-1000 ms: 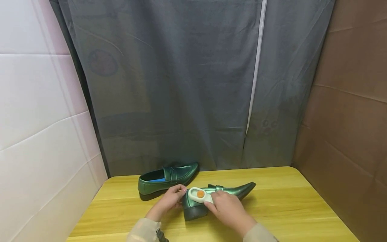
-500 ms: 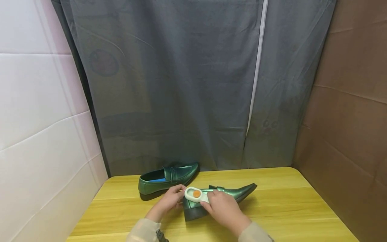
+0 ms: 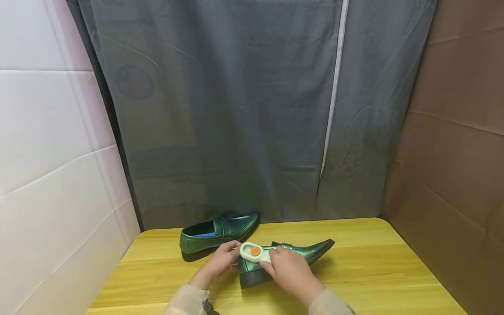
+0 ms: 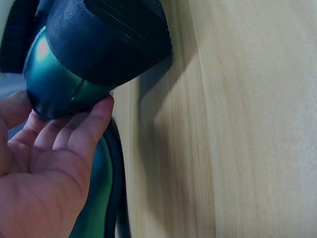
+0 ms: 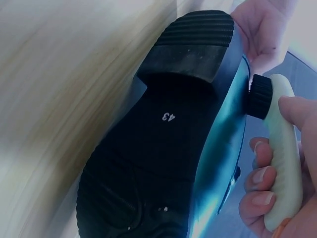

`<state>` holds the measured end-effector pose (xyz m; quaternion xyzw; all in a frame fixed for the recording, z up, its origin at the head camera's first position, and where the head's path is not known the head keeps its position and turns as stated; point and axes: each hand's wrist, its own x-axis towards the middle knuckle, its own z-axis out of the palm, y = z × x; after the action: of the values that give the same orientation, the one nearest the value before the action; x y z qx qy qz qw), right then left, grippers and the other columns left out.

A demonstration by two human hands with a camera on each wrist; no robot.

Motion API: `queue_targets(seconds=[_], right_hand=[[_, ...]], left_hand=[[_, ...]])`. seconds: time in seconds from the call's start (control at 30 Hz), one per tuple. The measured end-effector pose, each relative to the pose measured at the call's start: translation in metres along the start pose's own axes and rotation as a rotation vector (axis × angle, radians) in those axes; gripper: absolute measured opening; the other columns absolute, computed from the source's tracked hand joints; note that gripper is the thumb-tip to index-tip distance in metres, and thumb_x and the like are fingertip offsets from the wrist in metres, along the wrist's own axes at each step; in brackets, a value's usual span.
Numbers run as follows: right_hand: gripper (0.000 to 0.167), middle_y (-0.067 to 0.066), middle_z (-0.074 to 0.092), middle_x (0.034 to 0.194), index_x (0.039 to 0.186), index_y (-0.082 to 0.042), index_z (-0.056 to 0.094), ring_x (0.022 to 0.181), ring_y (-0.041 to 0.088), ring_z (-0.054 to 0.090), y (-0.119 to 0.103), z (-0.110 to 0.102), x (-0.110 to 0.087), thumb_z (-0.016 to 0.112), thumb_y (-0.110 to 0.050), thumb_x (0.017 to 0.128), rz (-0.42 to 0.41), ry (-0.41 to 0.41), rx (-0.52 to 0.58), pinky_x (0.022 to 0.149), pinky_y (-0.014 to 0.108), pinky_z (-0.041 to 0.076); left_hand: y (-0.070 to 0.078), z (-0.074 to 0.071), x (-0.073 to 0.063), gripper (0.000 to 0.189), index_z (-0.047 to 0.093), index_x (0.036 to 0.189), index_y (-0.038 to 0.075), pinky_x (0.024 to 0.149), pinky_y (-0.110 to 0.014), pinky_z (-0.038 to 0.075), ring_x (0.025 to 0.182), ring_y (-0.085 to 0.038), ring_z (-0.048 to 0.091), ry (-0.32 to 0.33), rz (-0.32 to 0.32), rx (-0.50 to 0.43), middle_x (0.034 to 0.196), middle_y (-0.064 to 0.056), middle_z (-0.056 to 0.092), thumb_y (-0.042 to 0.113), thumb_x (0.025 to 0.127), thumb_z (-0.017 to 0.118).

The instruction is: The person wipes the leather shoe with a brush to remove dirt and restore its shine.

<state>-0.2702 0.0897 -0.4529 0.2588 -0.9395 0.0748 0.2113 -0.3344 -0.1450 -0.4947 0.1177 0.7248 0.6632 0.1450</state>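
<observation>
A glossy green loafer, tipped so that its sole faces the right wrist camera, is held at the heel by my left hand. In the left wrist view, the thumb and fingers of that hand pinch the heel's upper edge. My right hand grips the pale handle of a small shoe brush with an orange button. Its black bristles touch the shoe's side near the heel. Behind the left hand stands the other green loafer, upright, with a blue insole.
The yellow wood-grain table extends on both sides of the hands. A grey curtain hangs along its back edge. White panelling flanks the left, and a brown panel the right.
My right hand has moved the brush slightly left along the shoe, toward the heel. The left hand keeps its hold, and the other loafer has not moved.
</observation>
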Motion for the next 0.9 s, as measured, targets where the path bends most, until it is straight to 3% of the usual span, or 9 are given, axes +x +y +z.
queue_targets(seconds=[0.43, 0.63, 0.9], right_hand=[[0.036, -0.001, 0.064, 0.08, 0.091, -0.011, 0.066, 0.069, 0.014, 0.061, 0.021, -0.009, -0.011, 0.062, -0.046, 0.098, 0.037, 0.003, 0.003, 0.056, 0.034, 0.051], [0.035, -0.005, 0.056, 0.074, 0.088, -0.013, 0.063, 0.063, 0.01, 0.052, 0.03, -0.012, -0.017, 0.062, -0.047, 0.098, 0.067, -0.011, 0.006, 0.052, 0.03, 0.043], [0.033, -0.005, 0.062, 0.081, 0.093, -0.014, 0.066, 0.069, 0.008, 0.055, 0.043, -0.018, -0.024, 0.062, -0.046, 0.098, 0.08, -0.016, 0.025, 0.056, 0.029, 0.046]], left_hand=[[0.0, 0.0, 0.0, 0.026, 0.056, 0.112, -0.002, 0.081, -0.038, 0.059, 0.089, -0.016, 0.062, 0.008, -0.013, 0.021, 0.098, -0.003, 0.058, 0.023, 0.108, 0.049], [0.0, 0.001, 0.0, 0.026, 0.056, 0.111, -0.001, 0.078, -0.035, 0.058, 0.086, -0.015, 0.062, 0.009, -0.013, 0.03, 0.095, -0.002, 0.057, 0.024, 0.108, 0.049], [0.0, 0.0, 0.0, 0.027, 0.055, 0.111, -0.002, 0.079, -0.036, 0.058, 0.088, -0.016, 0.061, 0.001, -0.003, 0.009, 0.099, -0.004, 0.058, 0.024, 0.108, 0.049]])
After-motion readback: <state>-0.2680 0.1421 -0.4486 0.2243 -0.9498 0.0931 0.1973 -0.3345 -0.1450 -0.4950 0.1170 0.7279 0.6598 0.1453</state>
